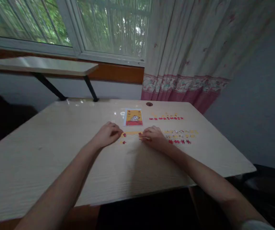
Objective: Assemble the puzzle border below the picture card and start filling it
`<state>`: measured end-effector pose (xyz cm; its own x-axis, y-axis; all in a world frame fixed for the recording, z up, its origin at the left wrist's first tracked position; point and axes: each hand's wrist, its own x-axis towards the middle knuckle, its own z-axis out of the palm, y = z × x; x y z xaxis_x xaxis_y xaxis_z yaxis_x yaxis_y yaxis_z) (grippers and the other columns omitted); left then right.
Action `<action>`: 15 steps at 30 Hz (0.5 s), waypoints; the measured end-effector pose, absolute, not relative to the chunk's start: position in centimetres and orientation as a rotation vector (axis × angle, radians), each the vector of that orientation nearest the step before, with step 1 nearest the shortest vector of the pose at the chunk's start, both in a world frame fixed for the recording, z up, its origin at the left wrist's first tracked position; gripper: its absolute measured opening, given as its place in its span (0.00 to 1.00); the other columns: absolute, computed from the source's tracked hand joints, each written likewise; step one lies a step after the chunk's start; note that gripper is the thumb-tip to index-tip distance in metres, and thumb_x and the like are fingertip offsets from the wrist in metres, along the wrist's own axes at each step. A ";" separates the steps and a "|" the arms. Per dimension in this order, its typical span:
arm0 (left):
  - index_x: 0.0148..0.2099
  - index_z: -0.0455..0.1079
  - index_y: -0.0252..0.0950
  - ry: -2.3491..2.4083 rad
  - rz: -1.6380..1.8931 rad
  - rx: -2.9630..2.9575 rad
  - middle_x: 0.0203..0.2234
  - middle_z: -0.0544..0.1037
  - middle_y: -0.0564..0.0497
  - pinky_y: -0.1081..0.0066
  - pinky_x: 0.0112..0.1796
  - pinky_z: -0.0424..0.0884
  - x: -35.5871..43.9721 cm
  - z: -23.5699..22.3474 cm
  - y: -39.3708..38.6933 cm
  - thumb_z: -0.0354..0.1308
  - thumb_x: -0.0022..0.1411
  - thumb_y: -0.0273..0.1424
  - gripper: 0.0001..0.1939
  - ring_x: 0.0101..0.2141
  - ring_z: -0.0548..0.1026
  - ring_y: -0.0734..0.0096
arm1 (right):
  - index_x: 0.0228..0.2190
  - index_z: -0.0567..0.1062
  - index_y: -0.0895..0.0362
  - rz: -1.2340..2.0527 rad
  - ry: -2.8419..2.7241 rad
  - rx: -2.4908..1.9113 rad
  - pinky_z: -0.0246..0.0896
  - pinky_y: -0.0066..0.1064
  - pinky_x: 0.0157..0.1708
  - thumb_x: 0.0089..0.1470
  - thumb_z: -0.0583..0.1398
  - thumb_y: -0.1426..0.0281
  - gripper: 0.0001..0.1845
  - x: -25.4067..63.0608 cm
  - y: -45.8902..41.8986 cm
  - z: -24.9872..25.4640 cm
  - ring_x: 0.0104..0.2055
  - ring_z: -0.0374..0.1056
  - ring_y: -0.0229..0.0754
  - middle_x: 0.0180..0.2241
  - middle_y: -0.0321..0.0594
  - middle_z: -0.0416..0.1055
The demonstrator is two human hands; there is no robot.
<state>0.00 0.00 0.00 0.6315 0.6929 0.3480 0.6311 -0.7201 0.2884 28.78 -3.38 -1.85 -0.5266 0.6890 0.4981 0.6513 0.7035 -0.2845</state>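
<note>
Head camera view: a yellow strip of small pieces [131,132] lies flat near the centre of the frame, with red-marked pieces [124,135] just below its left end. By their look, the pieces should prove very light, thin and fairly stiff, likely to slide on the smooth tabletop and to bend or part if pressed hard; a gentle fingertip pinch at the outer edges would seem the best hold.

The strip runs between the two hands. At its left end, the left hand [107,134] bends its fingers partway, tips down by the edge; at its right end, the right hand [153,137] curls more closely, thumb and fingers near together. Whether either grips a piece cannot be told.

Just above the strip sits a picture card [134,117] in yellow and red. Right of centre, loose pieces [181,136] form rows beside the right hand, with more rows [167,118] above, all on a pale table [56,143].
</note>
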 end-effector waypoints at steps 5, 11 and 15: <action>0.37 0.78 0.35 1.109 0.693 2.712 0.31 0.79 0.47 0.61 0.40 0.65 0.1 0.0 0.0 0.51 0.61 0.33 0.14 0.35 0.73 0.62 | 0.34 0.79 0.52 0.084 -2.360 -1.052 0.51 0.34 0.41 0.54 0.63 0.67 0.06 28.8 -3.5 -1.6 0.40 0.64 0.41 0.38 0.40 0.75; 0.37 0.78 0.37 1.121 0.724 2.696 0.30 0.79 0.48 0.62 0.40 0.65 0.1 -0.3 0.0 0.52 0.60 0.33 0.12 0.35 0.74 0.63 | 0.34 0.79 0.53 0.101 -2.397 -1.058 0.51 0.34 0.41 0.54 0.62 0.69 0.05 28.9 -3.6 -1.2 0.40 0.63 0.42 0.39 0.40 0.75; 0.38 0.77 0.38 1.153 0.725 2.679 0.31 0.79 0.48 0.62 0.41 0.66 0.1 -0.4 0.1 0.52 0.60 0.33 0.13 0.35 0.74 0.63 | 0.35 0.79 0.55 0.119 -2.382 -1.096 0.52 0.34 0.42 0.55 0.61 0.69 0.07 29.0 -3.5 -1.1 0.40 0.63 0.43 0.40 0.41 0.74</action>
